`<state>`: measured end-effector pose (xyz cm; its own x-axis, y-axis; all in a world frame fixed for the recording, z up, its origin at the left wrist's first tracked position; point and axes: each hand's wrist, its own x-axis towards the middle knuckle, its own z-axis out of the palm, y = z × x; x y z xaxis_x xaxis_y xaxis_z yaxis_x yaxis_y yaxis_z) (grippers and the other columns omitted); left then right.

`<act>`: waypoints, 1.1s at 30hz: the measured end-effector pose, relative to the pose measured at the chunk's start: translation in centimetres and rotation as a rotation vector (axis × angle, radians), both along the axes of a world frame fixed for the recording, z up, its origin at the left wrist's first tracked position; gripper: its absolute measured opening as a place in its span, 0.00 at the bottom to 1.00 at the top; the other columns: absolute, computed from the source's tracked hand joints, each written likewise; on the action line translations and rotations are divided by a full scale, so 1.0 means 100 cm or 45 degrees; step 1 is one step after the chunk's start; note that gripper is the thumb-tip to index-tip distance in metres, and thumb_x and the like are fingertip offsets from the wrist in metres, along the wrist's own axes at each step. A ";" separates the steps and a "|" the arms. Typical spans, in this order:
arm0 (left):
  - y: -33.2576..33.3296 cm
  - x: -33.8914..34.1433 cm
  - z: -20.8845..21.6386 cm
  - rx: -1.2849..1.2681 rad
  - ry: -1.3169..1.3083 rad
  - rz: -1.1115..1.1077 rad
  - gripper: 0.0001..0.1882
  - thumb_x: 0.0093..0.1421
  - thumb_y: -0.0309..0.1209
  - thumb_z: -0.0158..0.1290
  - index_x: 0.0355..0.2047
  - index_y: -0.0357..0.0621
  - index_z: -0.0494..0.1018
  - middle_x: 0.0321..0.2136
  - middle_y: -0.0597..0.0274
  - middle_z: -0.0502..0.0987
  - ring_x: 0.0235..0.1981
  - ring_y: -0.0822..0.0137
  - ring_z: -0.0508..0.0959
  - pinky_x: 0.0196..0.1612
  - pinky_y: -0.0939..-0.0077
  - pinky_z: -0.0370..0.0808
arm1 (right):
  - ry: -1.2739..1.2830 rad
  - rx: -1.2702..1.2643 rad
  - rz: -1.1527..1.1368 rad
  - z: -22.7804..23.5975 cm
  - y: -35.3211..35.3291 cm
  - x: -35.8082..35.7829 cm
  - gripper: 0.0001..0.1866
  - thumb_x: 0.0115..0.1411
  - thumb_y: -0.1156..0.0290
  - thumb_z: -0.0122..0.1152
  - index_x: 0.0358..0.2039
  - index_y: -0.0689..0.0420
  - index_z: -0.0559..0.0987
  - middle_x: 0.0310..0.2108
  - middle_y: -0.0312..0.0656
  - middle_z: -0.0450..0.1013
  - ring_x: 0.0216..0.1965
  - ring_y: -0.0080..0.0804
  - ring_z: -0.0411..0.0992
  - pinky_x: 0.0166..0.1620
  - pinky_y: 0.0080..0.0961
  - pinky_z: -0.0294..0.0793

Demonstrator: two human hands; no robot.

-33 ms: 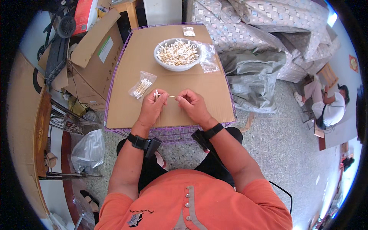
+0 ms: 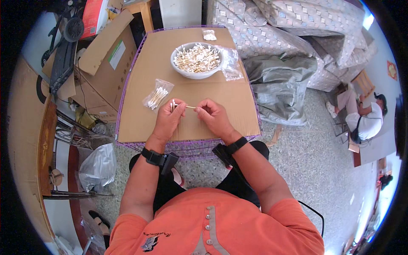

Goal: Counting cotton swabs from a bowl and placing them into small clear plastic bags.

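Observation:
My left hand [image 2: 169, 120] is closed on a few cotton swabs [image 2: 173, 104], their white tips showing above the fingers. One more cotton swab [image 2: 191, 107] spans the gap between my hands, its far end pinched by my right hand [image 2: 215, 119]. Just beyond my left hand lies a clear plastic bag [image 2: 163, 86] with several swabs in it. Farther back stands a white bowl [image 2: 196, 75] heaped with loose swabs. Beside the bowl, on its right, a crumpled clear plastic bag [image 2: 231, 66] lies flat. A small bundle of swabs [image 2: 209, 35] rests near the far edge.
Brown cardboard [image 2: 140, 123] covers the work surface, with a purple wire frame [image 2: 191, 151] round its edge. An open carton [image 2: 102, 80] stands left. Grey plastic sheeting [image 2: 278, 89] and patterned wrapped furniture [image 2: 289, 38] are on the right. Farther right, another person [image 2: 365, 121] sits.

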<state>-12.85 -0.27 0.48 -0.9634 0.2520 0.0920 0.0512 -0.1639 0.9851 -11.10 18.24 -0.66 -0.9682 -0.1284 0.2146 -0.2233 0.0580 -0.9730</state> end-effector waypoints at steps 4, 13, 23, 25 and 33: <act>0.000 -0.001 0.000 0.037 -0.016 -0.007 0.05 0.64 0.32 0.52 0.32 0.45 0.72 0.21 0.76 0.69 0.18 0.86 0.62 0.20 0.90 0.58 | 0.013 0.012 0.006 -0.002 0.000 0.000 0.04 0.62 0.73 0.58 0.33 0.58 0.73 0.26 0.27 0.69 0.27 0.12 0.66 0.31 0.11 0.66; 0.000 -0.001 0.000 0.046 -0.030 -0.010 0.06 0.64 0.33 0.53 0.32 0.46 0.73 0.20 0.76 0.70 0.18 0.86 0.62 0.19 0.90 0.57 | 0.097 0.184 -0.054 0.007 -0.003 0.004 0.05 0.58 0.72 0.60 0.30 0.60 0.74 0.25 0.37 0.71 0.27 0.22 0.68 0.32 0.20 0.69; -0.001 0.001 0.002 -0.101 0.062 -0.029 0.14 0.68 0.38 0.45 0.32 0.43 0.74 0.19 0.77 0.67 0.17 0.86 0.60 0.20 0.89 0.58 | 0.200 0.286 -0.032 0.011 -0.006 0.005 0.05 0.56 0.73 0.61 0.30 0.60 0.75 0.26 0.42 0.72 0.27 0.31 0.70 0.32 0.25 0.69; -0.002 0.001 0.002 0.060 0.005 -0.041 0.16 0.70 0.39 0.42 0.32 0.42 0.73 0.19 0.76 0.65 0.18 0.85 0.61 0.20 0.89 0.57 | 0.217 0.275 -0.033 0.012 -0.006 0.006 0.05 0.56 0.73 0.61 0.30 0.60 0.75 0.26 0.42 0.72 0.27 0.31 0.71 0.32 0.25 0.69; 0.001 -0.006 -0.006 0.147 0.178 0.026 0.17 0.70 0.40 0.40 0.32 0.42 0.71 0.32 0.62 0.74 0.29 0.78 0.69 0.34 0.83 0.69 | 0.205 0.326 -0.059 0.018 -0.006 0.008 0.05 0.57 0.73 0.59 0.30 0.60 0.75 0.27 0.42 0.72 0.28 0.31 0.71 0.33 0.25 0.70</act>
